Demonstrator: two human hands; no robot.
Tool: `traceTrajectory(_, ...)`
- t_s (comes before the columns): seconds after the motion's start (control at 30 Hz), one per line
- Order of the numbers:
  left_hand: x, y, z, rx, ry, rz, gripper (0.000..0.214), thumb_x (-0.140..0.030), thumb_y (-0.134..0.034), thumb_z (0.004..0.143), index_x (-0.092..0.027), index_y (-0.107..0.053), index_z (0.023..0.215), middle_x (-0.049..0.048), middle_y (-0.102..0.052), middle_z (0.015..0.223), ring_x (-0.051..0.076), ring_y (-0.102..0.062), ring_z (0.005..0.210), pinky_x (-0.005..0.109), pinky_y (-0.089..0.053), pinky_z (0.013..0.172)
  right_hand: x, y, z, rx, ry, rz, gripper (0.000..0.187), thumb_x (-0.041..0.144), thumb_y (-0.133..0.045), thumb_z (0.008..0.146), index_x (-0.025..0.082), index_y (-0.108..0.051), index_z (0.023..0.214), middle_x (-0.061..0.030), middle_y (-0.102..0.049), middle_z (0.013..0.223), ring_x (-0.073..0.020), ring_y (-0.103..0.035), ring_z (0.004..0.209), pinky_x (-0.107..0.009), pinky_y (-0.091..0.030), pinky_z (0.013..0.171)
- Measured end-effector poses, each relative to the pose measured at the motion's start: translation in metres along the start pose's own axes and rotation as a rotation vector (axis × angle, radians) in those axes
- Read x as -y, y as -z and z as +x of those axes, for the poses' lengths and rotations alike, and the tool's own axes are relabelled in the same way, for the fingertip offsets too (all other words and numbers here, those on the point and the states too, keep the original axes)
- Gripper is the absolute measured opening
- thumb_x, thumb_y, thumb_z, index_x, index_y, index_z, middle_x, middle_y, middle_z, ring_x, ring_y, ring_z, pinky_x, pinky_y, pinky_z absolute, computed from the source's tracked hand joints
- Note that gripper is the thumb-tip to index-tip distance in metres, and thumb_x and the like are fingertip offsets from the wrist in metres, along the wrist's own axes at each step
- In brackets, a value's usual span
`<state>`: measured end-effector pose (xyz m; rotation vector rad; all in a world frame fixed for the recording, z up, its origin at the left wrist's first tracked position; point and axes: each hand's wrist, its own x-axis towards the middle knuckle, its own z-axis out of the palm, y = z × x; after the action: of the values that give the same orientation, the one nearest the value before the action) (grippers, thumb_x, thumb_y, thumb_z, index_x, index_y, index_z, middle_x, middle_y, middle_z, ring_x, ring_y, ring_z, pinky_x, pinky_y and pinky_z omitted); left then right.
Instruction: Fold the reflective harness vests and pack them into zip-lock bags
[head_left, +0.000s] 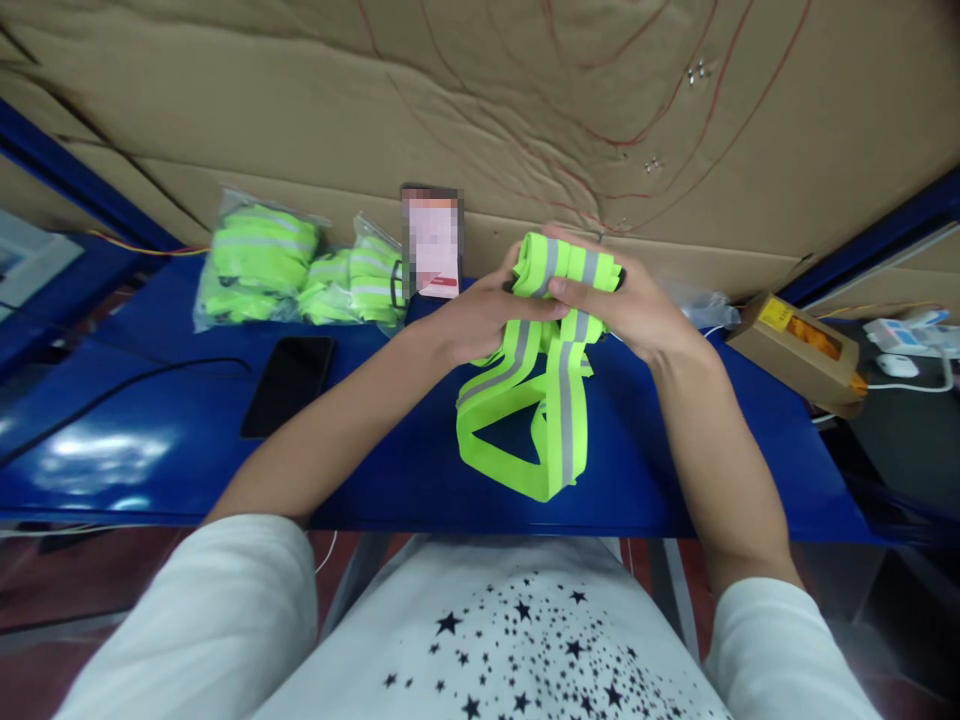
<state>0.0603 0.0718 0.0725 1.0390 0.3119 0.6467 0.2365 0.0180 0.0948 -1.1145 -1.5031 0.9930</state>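
Note:
A neon yellow-green reflective strap [567, 405] with a grey stripe is held between both hands above the blue table. Its upper part is bunched in folds, while a long loop hangs below. My left hand [491, 310] grips the folds from the left, thumb pressed over the front. From the right, my right hand [626, 300] grips the same bundle, its thumb lying across the strap near the left thumb. Small dark parts show at both sides of the folds, partly covered by the fingers. Fingers behind the bundle are mostly hidden.
Clear bags [262, 255] of similar straps lie at the back left, beside an upright phone [435, 240] with a lit screen. A dark phone [289, 385] lies on the blue table [375, 480]. At right stands a cardboard box [795, 350]; cardboard [300, 100] backs the table.

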Motion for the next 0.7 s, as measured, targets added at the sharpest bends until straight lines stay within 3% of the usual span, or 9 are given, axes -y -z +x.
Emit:
traceTrajectory(0.13,0.007,0.001,0.002,0.010,0.028,-0.005,0.049,-0.012,-0.091,0.065,-0.017,-0.064,0.105,0.0046,-0.077,0.096,0.030,-0.077,0.098,0.048,-0.058,0.097,0.004,0.001,-0.003,0.014,0.036,-0.073,0.033,0.047,-0.083,0.077,0.033,-0.077,0.107,0.0042,-0.078,0.105,-0.0227,-0.073,0.105,-0.036,-0.064,0.090)
traceTrajectory(0.23,0.007,0.001,0.001,0.016,0.004,-0.007,0.055,-0.013,-0.091,0.066,-0.020,-0.064,0.113,0.0029,-0.077,0.099,0.030,-0.075,0.104,0.045,-0.058,0.099,0.013,0.001,-0.007,0.000,0.084,-0.144,0.031,0.048,-0.081,0.080,0.031,-0.078,0.106,0.0026,-0.078,0.105,-0.0252,-0.072,0.106,-0.037,-0.063,0.089)
traceTrajectory(0.37,0.002,-0.004,-0.002,0.042,-0.022,-0.006,0.063,-0.016,-0.092,0.066,-0.025,-0.063,0.122,0.0016,-0.077,0.107,0.031,-0.072,0.114,0.045,-0.056,0.103,0.026,0.000,-0.011,-0.075,0.161,-0.270,0.031,0.050,-0.078,0.083,0.029,-0.077,0.105,0.0014,-0.078,0.101,-0.0277,-0.071,0.105,-0.042,-0.062,0.090)
traceTrajectory(0.47,0.002,-0.007,-0.003,0.082,-0.008,-0.005,0.058,-0.021,-0.093,0.066,-0.021,-0.066,0.117,0.0054,-0.077,0.109,0.033,-0.071,0.115,0.048,-0.054,0.105,0.035,0.000,-0.014,-0.171,0.256,-0.340,0.027,0.045,-0.077,0.086,0.028,-0.078,0.107,0.0009,-0.077,0.102,-0.0266,-0.071,0.103,-0.041,-0.061,0.092)
traceTrajectory(0.57,0.007,-0.007,-0.003,0.242,0.104,-0.016,0.053,-0.037,-0.091,0.068,-0.017,-0.069,0.112,0.0115,-0.077,0.112,0.037,-0.070,0.117,0.050,-0.055,0.103,0.043,0.000,-0.021,-0.274,0.389,-0.383,0.032,0.039,-0.075,0.088,0.030,-0.075,0.119,0.0026,-0.076,0.114,-0.0248,-0.071,0.110,-0.040,-0.057,0.102)
traceTrajectory(0.63,0.007,-0.007,-0.004,0.333,0.154,-0.042,0.060,-0.053,-0.089,0.068,-0.018,-0.071,0.113,0.0126,-0.076,0.112,0.040,-0.066,0.122,0.050,-0.056,0.100,0.048,0.000,-0.026,-0.258,0.443,-0.449,0.036,0.039,-0.073,0.090,0.033,-0.073,0.125,0.0035,-0.074,0.121,-0.0244,-0.069,0.117,-0.039,-0.053,0.109)
traceTrajectory(0.7,0.004,-0.009,-0.005,0.283,0.110,-0.065,0.058,-0.064,-0.078,0.076,-0.020,-0.072,0.113,0.0090,-0.076,0.108,0.040,-0.063,0.126,0.049,-0.056,0.097,0.049,-0.001,-0.028,-0.186,0.465,-0.533,0.035,0.040,-0.073,0.090,0.037,-0.073,0.125,0.0033,-0.072,0.127,-0.0254,-0.065,0.124,-0.040,-0.049,0.114)
